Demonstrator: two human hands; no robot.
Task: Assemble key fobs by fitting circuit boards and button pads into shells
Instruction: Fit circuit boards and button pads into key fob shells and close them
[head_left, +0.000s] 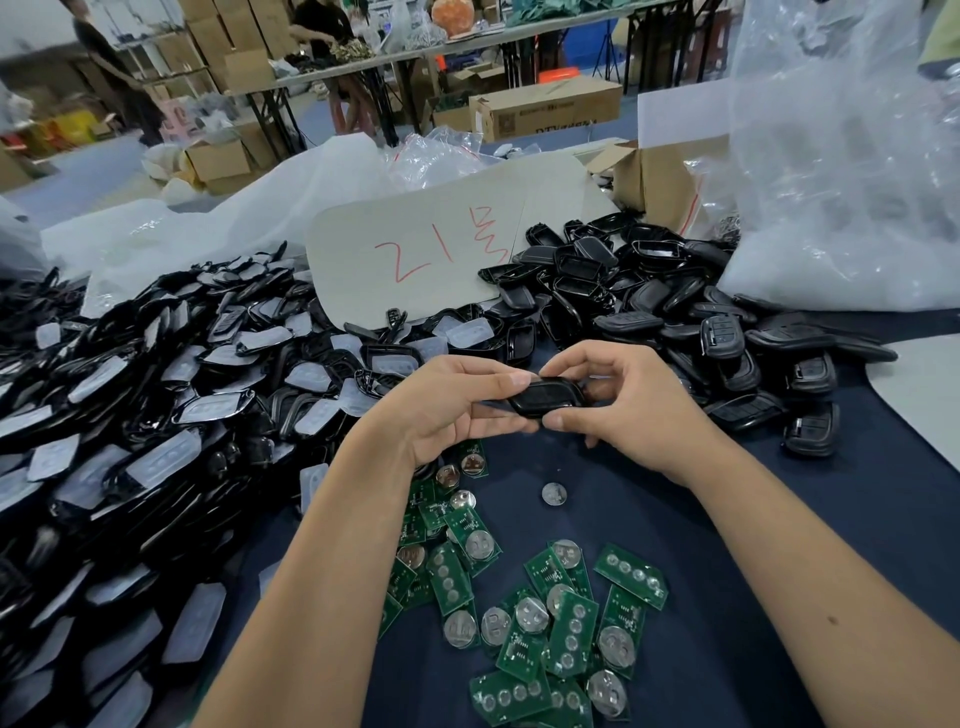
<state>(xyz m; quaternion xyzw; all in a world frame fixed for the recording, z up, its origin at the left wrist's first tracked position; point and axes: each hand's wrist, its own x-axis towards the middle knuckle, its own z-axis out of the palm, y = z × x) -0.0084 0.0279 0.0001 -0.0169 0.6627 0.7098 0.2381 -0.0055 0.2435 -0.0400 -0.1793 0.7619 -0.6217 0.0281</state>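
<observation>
Above the circuit boards (545, 623) — both hands, left hand (457, 410) and right hand (618, 410), pinch one fob shell (545, 397).

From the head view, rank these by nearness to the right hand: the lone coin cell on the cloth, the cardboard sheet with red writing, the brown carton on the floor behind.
From the right hand:
1. Lone coin cell, just below the hand on the blue cloth.
2. Cardboard sheet, behind the hands, propped among the shell piles.
3. Brown carton, far back on the floor beyond the table.
</observation>
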